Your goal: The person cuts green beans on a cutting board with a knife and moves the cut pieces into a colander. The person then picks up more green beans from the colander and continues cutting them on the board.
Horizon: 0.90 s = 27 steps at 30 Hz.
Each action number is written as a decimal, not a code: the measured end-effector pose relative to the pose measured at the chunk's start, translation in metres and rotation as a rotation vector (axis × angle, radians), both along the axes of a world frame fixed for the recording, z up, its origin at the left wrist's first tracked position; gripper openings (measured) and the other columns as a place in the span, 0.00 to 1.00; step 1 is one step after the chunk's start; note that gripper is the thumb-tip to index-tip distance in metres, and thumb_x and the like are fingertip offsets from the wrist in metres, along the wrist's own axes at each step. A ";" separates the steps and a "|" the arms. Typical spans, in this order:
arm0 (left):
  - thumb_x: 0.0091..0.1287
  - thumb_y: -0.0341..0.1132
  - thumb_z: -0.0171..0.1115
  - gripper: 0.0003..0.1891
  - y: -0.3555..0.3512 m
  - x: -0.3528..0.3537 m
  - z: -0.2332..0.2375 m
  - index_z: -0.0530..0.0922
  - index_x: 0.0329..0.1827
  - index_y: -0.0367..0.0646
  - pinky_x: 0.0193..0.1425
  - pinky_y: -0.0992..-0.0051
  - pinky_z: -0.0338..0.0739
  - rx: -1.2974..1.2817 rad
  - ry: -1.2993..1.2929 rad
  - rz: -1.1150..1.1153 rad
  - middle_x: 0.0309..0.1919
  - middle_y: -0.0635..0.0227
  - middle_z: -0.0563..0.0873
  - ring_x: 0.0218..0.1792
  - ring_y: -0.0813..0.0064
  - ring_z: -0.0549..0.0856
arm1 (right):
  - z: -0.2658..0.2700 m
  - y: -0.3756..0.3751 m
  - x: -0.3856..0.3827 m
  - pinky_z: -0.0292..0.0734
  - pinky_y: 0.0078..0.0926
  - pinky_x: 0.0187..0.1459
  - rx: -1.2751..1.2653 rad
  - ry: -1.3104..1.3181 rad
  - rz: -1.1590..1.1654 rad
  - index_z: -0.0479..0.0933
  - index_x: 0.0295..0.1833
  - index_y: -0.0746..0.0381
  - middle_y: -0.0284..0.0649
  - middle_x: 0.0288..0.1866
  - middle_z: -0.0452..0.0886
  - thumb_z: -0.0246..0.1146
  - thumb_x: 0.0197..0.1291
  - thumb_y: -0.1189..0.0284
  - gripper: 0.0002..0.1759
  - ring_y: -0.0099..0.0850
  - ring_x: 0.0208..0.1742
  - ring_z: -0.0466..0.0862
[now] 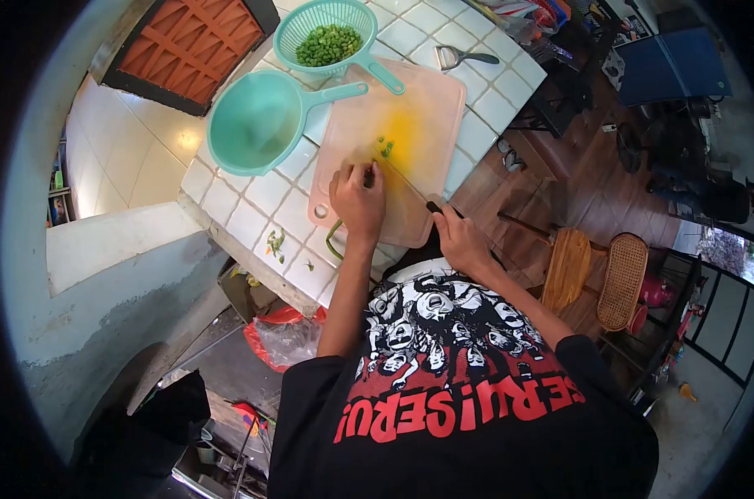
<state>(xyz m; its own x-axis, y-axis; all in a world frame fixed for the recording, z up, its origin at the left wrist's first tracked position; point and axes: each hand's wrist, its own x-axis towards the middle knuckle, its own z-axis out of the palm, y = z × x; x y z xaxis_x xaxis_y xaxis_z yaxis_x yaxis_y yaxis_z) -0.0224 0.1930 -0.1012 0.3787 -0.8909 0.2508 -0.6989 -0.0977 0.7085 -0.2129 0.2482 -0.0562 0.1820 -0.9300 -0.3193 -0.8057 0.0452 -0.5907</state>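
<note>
A pinkish cutting board [435, 108] with a yellow stain lies on the white tiled counter. My left hand [358, 200] is closed around a green bean [333, 241], whose long end curves out below the palm over the board's near edge. In my right hand [462, 239] is the dark handle of a knife [410, 185]; its thin blade reaches across the board towards my left fingertips. A few cut green pieces [385, 147] lie just beyond the blade. Past the board, a teal strainer [287, 32] holds many chopped green pieces [328, 46].
An empty teal bowl [256, 123] with a handle stands left of the board. A peeler [467, 57] lies at the back right. Vegetable scraps [275, 245] sit on the near-left tiles [267, 191]. Chairs [622, 283] stand on the floor at right.
</note>
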 end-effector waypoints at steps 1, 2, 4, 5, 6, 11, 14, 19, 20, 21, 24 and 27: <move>0.60 0.31 0.72 0.04 0.001 -0.001 0.000 0.86 0.33 0.40 0.46 0.62 0.77 -0.028 -0.017 -0.006 0.33 0.63 0.86 0.37 0.59 0.84 | 0.002 -0.001 0.001 0.77 0.65 0.37 0.017 0.002 -0.003 0.74 0.55 0.65 0.63 0.27 0.83 0.49 0.80 0.58 0.20 0.66 0.33 0.84; 0.60 0.31 0.72 0.04 0.002 -0.002 0.000 0.87 0.34 0.40 0.47 0.62 0.77 -0.055 -0.034 -0.014 0.34 0.64 0.85 0.38 0.59 0.84 | 0.002 -0.001 0.001 0.77 0.65 0.37 0.033 0.004 -0.008 0.74 0.55 0.66 0.63 0.27 0.82 0.49 0.80 0.58 0.21 0.66 0.34 0.84; 0.59 0.30 0.72 0.04 0.006 -0.002 -0.005 0.87 0.35 0.40 0.47 0.62 0.77 -0.079 -0.038 -0.018 0.35 0.64 0.86 0.39 0.59 0.84 | 0.002 0.000 0.002 0.77 0.65 0.37 0.033 -0.021 -0.001 0.74 0.53 0.66 0.64 0.27 0.82 0.49 0.81 0.58 0.20 0.66 0.34 0.84; 0.59 0.30 0.72 0.05 0.007 -0.001 -0.008 0.87 0.36 0.40 0.48 0.62 0.77 -0.104 -0.043 -0.020 0.36 0.64 0.86 0.40 0.59 0.83 | 0.001 0.000 0.003 0.77 0.65 0.37 0.031 -0.047 0.008 0.74 0.52 0.66 0.64 0.27 0.82 0.49 0.81 0.58 0.20 0.66 0.34 0.84; 0.59 0.30 0.72 0.05 0.007 0.000 -0.009 0.87 0.36 0.40 0.48 0.62 0.77 -0.104 -0.047 -0.019 0.36 0.64 0.86 0.40 0.59 0.83 | 0.001 -0.001 0.004 0.77 0.65 0.37 0.031 -0.050 0.009 0.74 0.52 0.66 0.64 0.27 0.82 0.49 0.81 0.58 0.20 0.66 0.34 0.84; 0.58 0.29 0.73 0.06 0.008 -0.001 -0.013 0.88 0.37 0.40 0.48 0.62 0.77 -0.114 0.007 -0.005 0.36 0.63 0.86 0.40 0.58 0.84 | 0.001 -0.002 0.004 0.78 0.63 0.36 0.093 -0.054 0.027 0.73 0.50 0.65 0.63 0.27 0.82 0.50 0.80 0.58 0.19 0.65 0.34 0.84; 0.59 0.28 0.74 0.05 0.007 -0.001 -0.010 0.89 0.37 0.38 0.45 0.64 0.79 -0.114 0.008 -0.001 0.33 0.61 0.88 0.36 0.60 0.85 | 0.002 -0.005 0.012 0.79 0.63 0.36 0.077 0.032 0.058 0.74 0.51 0.65 0.63 0.27 0.82 0.49 0.80 0.58 0.19 0.65 0.34 0.85; 0.61 0.28 0.73 0.04 0.007 -0.002 -0.010 0.87 0.35 0.38 0.44 0.63 0.79 -0.114 0.059 0.017 0.33 0.60 0.87 0.37 0.59 0.85 | 0.000 -0.013 0.021 0.79 0.64 0.38 0.068 0.089 0.079 0.74 0.52 0.64 0.64 0.28 0.83 0.48 0.80 0.58 0.20 0.66 0.35 0.85; 0.62 0.28 0.73 0.04 0.006 -0.001 -0.008 0.87 0.33 0.36 0.41 0.65 0.80 -0.101 0.088 0.035 0.31 0.59 0.86 0.34 0.61 0.85 | 0.000 -0.012 0.018 0.79 0.64 0.39 0.081 0.068 0.065 0.74 0.52 0.64 0.65 0.29 0.83 0.48 0.80 0.57 0.20 0.66 0.36 0.85; 0.62 0.28 0.73 0.04 0.005 0.000 -0.008 0.87 0.33 0.36 0.41 0.65 0.80 -0.106 0.085 0.039 0.31 0.59 0.86 0.34 0.61 0.85 | 0.000 -0.010 0.014 0.79 0.64 0.39 0.076 0.065 0.069 0.74 0.52 0.64 0.65 0.29 0.83 0.48 0.80 0.57 0.20 0.66 0.36 0.85; 0.63 0.28 0.73 0.04 0.008 0.001 -0.011 0.87 0.34 0.35 0.40 0.66 0.81 -0.119 0.103 0.037 0.30 0.59 0.86 0.33 0.60 0.85 | 0.000 -0.002 -0.002 0.78 0.66 0.41 0.045 -0.025 -0.017 0.74 0.52 0.65 0.63 0.31 0.84 0.49 0.80 0.56 0.21 0.67 0.38 0.84; 0.61 0.27 0.73 0.04 0.008 -0.001 -0.008 0.87 0.36 0.35 0.41 0.66 0.81 -0.132 0.083 0.018 0.31 0.58 0.86 0.34 0.60 0.86 | 0.001 -0.004 0.002 0.78 0.65 0.41 0.065 -0.010 0.013 0.75 0.51 0.65 0.64 0.30 0.83 0.49 0.80 0.57 0.21 0.66 0.38 0.84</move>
<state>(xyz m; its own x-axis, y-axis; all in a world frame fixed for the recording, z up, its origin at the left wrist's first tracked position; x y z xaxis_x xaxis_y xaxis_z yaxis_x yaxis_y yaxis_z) -0.0230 0.2007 -0.1096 0.4187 -0.8451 0.3324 -0.6361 -0.0118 0.7715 -0.2108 0.2446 -0.0556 0.1974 -0.9049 -0.3771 -0.8002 0.0734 -0.5952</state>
